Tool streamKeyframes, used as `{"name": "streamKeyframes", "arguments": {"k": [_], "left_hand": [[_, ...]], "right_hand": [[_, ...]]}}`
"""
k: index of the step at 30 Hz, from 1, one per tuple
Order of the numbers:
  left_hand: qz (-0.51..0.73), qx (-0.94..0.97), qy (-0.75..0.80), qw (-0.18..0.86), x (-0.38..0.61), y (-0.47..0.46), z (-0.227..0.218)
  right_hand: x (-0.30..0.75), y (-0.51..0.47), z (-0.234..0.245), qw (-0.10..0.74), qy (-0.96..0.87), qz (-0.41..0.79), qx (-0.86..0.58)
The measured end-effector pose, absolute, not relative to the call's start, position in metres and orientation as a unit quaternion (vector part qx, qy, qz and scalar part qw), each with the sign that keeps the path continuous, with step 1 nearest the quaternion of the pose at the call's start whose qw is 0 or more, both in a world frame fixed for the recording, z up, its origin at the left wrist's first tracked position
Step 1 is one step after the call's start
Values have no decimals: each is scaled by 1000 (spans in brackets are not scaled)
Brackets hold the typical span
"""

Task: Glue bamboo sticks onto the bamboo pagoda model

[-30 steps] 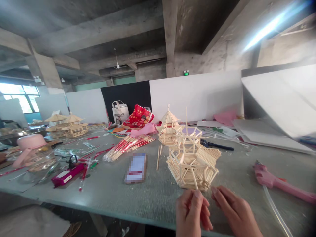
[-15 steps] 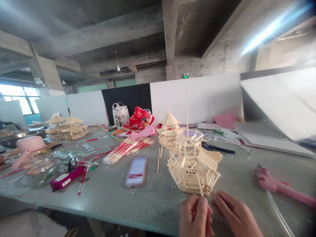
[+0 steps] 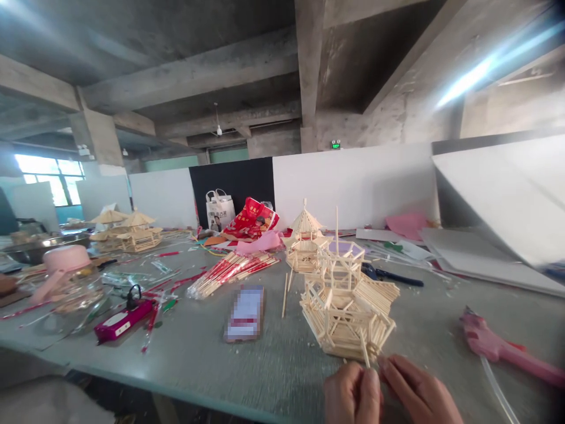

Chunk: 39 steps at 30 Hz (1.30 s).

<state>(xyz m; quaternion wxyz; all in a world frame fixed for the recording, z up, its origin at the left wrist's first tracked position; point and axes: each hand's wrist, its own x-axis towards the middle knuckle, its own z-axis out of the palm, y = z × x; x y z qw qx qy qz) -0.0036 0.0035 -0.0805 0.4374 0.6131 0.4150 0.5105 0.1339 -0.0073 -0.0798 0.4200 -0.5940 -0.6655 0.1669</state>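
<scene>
My left hand (image 3: 353, 393) pinches a short wooden stick (image 3: 365, 348), which points up toward the front of an open-framed pavilion model (image 3: 348, 321) built of thin sticks. Close beside it, my right hand (image 3: 419, 388) has its thumb and fingers pressed together near the model's front right corner; whatever they hold is hidden. Behind the model stands a finished-looking stick pavilion (image 3: 305, 235) with a pointed roof. Two loose sticks (image 3: 285, 295) lie just left of the model.
A pink glue gun (image 3: 498, 341) lies at the right. Left of the model are a phone (image 3: 245, 314), a bundle of sticks in plastic (image 3: 233, 272), a magenta power strip (image 3: 124, 320) and a pink-lidded jug (image 3: 73, 277). White boards (image 3: 463, 253) lie at the back right.
The whole scene sits slightly lower as the head view tilts. Both hands stay by the model's front, with the held stick still in my left fingers.
</scene>
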Motion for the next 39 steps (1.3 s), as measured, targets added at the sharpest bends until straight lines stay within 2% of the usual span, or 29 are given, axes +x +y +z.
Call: {"name": "streamKeyframes", "arguments": {"k": [10, 21, 28, 34, 39], "left_hand": [[481, 614, 393, 487, -9, -1, -60], [471, 591, 388, 527, -11, -4, -56], [498, 516, 362, 595, -12, -2, -47], [525, 535, 304, 589, -19, 4, -27], [525, 464, 289, 652, -10, 17, -23]], "right_hand": [[138, -5, -81, 389, -661, 170, -619], [132, -9, -73, 405, -638, 194, -625], [127, -12, -74, 423, -629, 193, -622], [120, -19, -67, 425, -628, 196, -622], [120, -21, -65, 420, -637, 201, -614]]}}
